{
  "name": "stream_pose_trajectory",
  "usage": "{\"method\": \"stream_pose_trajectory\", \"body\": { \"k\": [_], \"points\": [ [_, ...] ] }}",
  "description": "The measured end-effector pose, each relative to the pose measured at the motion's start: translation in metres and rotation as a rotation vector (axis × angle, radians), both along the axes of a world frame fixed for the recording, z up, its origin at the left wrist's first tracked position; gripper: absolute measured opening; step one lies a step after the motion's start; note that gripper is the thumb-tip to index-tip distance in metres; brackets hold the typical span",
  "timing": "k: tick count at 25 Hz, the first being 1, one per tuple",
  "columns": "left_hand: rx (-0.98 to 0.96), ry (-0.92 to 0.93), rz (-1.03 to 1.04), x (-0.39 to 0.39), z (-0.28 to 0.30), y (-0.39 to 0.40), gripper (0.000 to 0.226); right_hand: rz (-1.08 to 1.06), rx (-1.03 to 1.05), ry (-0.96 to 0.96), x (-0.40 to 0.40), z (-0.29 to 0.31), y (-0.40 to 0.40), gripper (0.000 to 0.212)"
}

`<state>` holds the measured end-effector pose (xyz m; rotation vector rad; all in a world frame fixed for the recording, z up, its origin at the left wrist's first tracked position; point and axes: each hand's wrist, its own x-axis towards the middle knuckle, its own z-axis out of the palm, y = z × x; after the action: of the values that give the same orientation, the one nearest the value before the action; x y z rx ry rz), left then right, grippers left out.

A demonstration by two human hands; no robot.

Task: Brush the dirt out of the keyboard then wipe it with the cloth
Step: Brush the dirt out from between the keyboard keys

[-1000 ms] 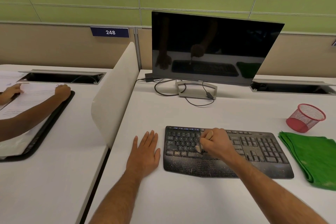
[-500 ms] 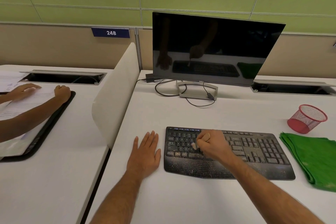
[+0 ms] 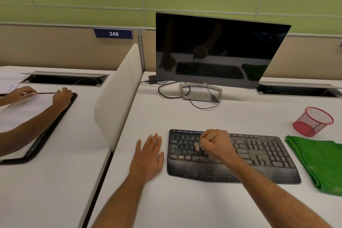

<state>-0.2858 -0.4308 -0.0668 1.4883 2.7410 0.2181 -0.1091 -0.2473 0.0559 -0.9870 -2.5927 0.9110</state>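
My right hand (image 3: 215, 144), fingers clamped on the brush (image 3: 198, 146), has swept left across the keyboard (image 3: 266, 155) to its letter keys, so brushing continues while my flat, open-fingered left hand (image 3: 148, 155) rests beside it and the cloth (image 3: 322, 161) waits at right.

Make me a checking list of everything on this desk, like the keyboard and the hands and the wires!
Surface: white desk, specks near the keyboard.
Job's things: black keyboard speckled with dirt; brush, bristles on the left keys; green cloth folded to the keyboard's right, untouched.
Clutter: red mesh cup behind the cloth.
Hands: right hand grips the brush; left hand lies flat on the desk beside the keyboard.
Cables: black cable looped by the monitor stand.
Surroundings: dark monitor, white divider, another person's hands on papers at the next desk, sign 248.
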Motion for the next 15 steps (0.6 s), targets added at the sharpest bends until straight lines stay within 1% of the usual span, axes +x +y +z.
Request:
{"method": "stream_pose_trajectory", "body": {
  "k": [1,4,8,12,15],
  "points": [
    [-0.002,0.001,-0.001,0.0,0.0,0.0,0.066,-0.01,-0.004,0.003,-0.001,0.0,0.0,0.025],
    [0.003,0.007,0.003,0.001,0.002,0.0,0.066,0.047,-0.033,-0.072,-0.002,-0.003,-0.003,0.025],
    [0.013,0.008,0.005,0.001,0.001,0.0,0.068,-0.002,-0.023,0.009,-0.007,-0.002,-0.003,0.026],
    [0.027,0.0,-0.001,0.001,0.002,0.0,0.073,0.048,-0.074,-0.065,-0.008,-0.007,-0.01,0.025],
    [0.032,-0.018,-0.003,0.001,0.004,0.0,0.075,0.007,-0.053,-0.004,-0.01,-0.003,-0.008,0.023]
  ]
}}
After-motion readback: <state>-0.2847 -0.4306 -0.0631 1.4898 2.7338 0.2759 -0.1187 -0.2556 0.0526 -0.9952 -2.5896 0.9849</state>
